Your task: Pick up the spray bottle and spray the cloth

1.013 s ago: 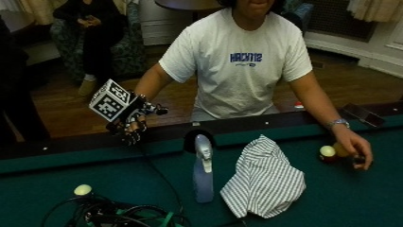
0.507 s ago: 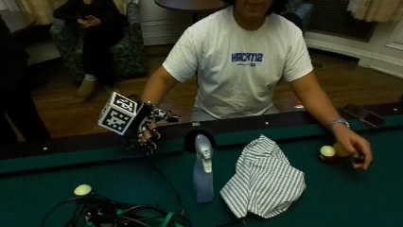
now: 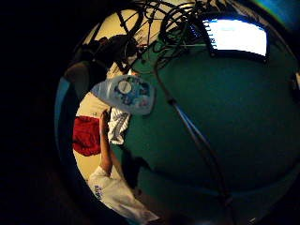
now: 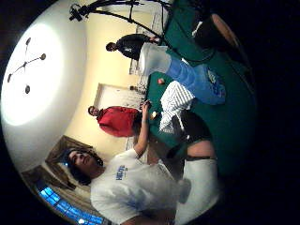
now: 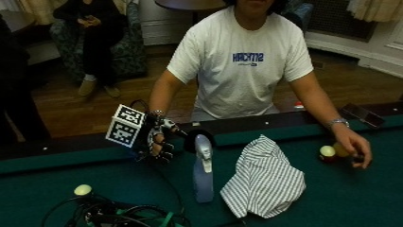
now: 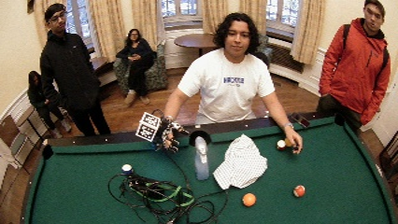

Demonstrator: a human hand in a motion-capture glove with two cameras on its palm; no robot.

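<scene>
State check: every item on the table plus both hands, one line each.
spray bottle: upright on the felt, untouched
striped cloth: crumpled heap beside the bottle, lying free
gloved right hand: above the felt beside the bottle's nozzle, fingers loosely curled, holding nothing
bare hand: resting on the felt by two billiard balls
cables: tangled pile on the felt

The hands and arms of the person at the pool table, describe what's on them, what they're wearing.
The right hand wears a black glove with pale patches on the fingers. The left hand is bare, with a silver-looking wristwatch on that wrist. Both arms are bare below the short sleeves of a white T-shirt with blue lettering on the chest.
</scene>
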